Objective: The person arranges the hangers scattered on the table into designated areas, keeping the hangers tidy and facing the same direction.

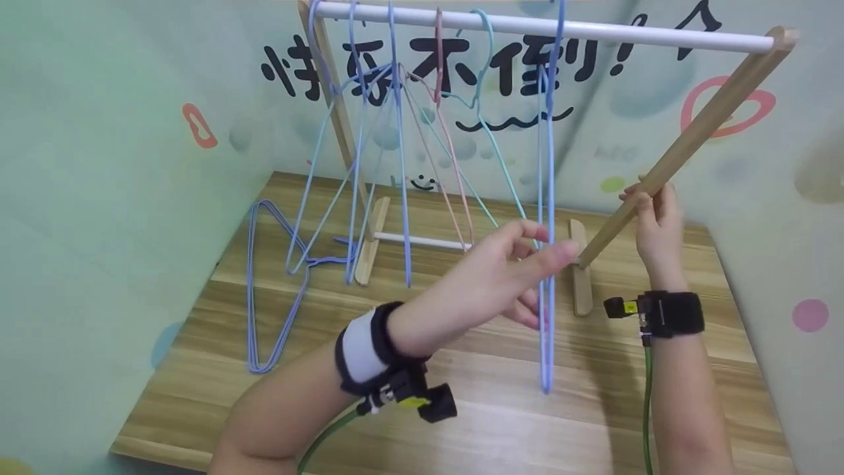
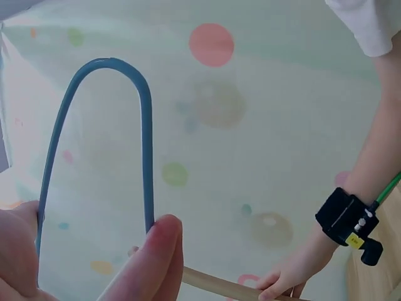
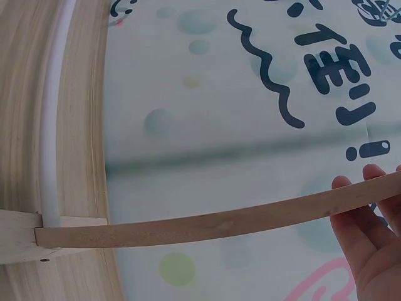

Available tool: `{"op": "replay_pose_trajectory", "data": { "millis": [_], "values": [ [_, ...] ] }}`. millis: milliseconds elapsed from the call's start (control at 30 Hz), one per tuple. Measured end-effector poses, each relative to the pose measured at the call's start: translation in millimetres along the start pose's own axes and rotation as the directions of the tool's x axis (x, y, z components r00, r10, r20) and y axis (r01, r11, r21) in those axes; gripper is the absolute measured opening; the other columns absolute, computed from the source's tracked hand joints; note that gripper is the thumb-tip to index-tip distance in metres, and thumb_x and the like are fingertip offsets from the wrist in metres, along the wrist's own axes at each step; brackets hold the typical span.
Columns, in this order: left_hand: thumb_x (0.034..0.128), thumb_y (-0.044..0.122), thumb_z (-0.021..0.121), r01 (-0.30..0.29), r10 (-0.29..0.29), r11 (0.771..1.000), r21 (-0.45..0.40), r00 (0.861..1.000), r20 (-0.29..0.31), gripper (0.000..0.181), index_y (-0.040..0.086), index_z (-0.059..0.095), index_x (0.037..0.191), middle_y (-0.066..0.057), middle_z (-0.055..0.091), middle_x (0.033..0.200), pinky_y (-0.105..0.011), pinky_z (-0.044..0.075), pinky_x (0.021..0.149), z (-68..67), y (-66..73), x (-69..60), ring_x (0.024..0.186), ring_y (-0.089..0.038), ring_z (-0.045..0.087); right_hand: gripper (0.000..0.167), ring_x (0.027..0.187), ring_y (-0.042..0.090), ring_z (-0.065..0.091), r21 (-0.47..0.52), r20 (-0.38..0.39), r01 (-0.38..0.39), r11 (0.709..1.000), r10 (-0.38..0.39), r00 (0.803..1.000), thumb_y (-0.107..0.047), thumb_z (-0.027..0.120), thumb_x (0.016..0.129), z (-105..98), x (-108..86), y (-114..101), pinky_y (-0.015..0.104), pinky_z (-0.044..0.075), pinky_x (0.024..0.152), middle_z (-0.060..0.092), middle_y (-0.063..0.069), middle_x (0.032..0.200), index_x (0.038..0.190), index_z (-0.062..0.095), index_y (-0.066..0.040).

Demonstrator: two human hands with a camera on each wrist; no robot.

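My left hand [image 1: 494, 277] is at a blue clothes hanger [image 1: 549, 356], its thumb across the front wire and its fingers curled around the sides. In the left wrist view, the hanger's rounded end [image 2: 106, 61] rises above the thumb and fingers. This hanger's hook crosses the white rod [image 1: 626, 33], but its top is cut off. My right hand [image 1: 661, 234] grips the slanting wooden post [image 1: 699, 125] of the rack; in the right wrist view, fingers show on both sides of the post [image 3: 219, 222].
On the rod hang several blue hangers [image 1: 401, 198], a pink hanger [image 1: 455, 158] and a green hanger [image 1: 498, 148]. More blue hangers [image 1: 252, 290] lie at the left of the wooden table [image 1: 461, 422]. The rack's foot [image 1: 582, 290] stands near the patterned wall [image 1: 758, 171].
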State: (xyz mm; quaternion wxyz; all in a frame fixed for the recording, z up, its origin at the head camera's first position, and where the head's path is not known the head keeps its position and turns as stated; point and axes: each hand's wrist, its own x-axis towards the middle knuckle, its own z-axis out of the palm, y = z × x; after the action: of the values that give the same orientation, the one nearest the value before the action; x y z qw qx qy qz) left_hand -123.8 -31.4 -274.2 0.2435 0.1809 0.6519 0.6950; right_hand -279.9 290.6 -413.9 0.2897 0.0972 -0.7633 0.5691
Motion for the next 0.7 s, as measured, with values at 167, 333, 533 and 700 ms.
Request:
{"op": "replay_pose_trajectory", "data": {
  "millis": [167,333,533,700],
  "values": [
    [0.0937,0.039,0.06,0.052,-0.049,0.99,-0.131,0.998,0.025,0.042,0.01,0.046,0.12,-0.012,0.057,0.106,-0.043,0.058,0.066,9.2,11.5,17.6,0.068,-0.033,0.067,0.026,0.1,0.025,0.06,0.012,-0.005,0.028,1.0,-0.028,1.0,-0.013,0.045,0.099,1,-0.3,-5,0.03,0.045,0.089,0.061,0.013,0.105,0.124,0.054,-0.006],
    [0.0924,0.046,0.059,0.08,-0.082,0.988,-0.133,0.997,-0.005,0.043,0.009,0.05,0.111,-0.016,0.057,0.101,-0.042,0.058,0.065,15.0,26.1,33.9,0.068,-0.035,0.067,0.025,0.101,0.027,0.06,-0.002,-0.01,0.026,1.0,-0.026,1.0,-0.011,0.045,0.1,2,-2.9,-11,0.03,0.045,0.088,0.062,0.01,0.105,0.122,0.055,-0.006],
    [0.0935,0.051,0.054,0.098,-0.105,0.989,-0.111,0.993,-0.056,0.05,0.007,0.053,0.117,-0.01,0.05,0.096,-0.038,0.058,0.067,10.2,35.6,45.8,0.069,-0.032,0.066,0.023,0.102,0.024,0.06,-0.023,-0.006,-0.016,1.0,0.016,1.0,-0.013,0.046,0.1,1,-0.1,-5,0.031,0.045,0.091,0.061,0.012,0.106,0.121,0.054,-0.007],
    [0.0939,0.05,0.054,0.107,-0.117,0.977,-0.183,0.992,-0.044,0.054,0.004,0.05,0.122,-0.01,0.045,0.095,-0.038,0.058,0.068,5.3,34.1,50.4,0.075,-0.037,0.067,0.024,0.103,0.024,0.059,-0.019,0.01,-0.027,0.999,0.027,1.0,-0.011,0.045,0.101,2,-2.1,-17,0.031,0.045,0.092,0.06,0.018,0.109,0.122,0.053,-0.005]
  ]
}}
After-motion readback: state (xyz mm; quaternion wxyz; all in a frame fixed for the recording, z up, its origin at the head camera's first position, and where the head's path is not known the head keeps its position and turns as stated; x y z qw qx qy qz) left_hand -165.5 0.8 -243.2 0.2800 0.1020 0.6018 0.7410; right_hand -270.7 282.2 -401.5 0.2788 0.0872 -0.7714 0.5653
